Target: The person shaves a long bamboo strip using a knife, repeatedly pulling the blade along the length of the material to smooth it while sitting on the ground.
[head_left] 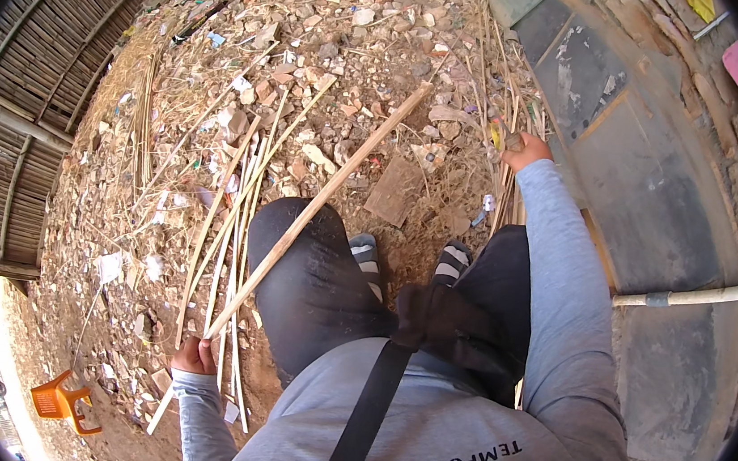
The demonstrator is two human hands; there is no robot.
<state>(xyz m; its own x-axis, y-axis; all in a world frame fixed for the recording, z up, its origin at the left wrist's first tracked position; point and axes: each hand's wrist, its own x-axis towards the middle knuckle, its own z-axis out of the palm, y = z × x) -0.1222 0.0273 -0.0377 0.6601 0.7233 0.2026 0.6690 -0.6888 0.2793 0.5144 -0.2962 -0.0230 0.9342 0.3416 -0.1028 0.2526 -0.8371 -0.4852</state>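
Rubble (360, 63) and dry straw cover the ground. Dark panels (661, 194) lean or lie at 3 o'clock; a cane wall (24, 41) stands between 9 and 10. The stick (354, 161), pale brown, straight and rough-grained, slants from between 7 and 8 o'clock up past 12, crossing over the left knee (320, 266). Thinner, paler strips (231, 216) lie at 9 o'clock, crowding its lower part. An orange chair (55, 397) is at 8 o'clock, a flat brown slab (395, 191) near the centre. The left hand (194, 356) curls its fingers around the stick low down. At 2 o'clock the right hand (530, 153) pinches a small grey-brown lump (514, 141), its kind unclear.
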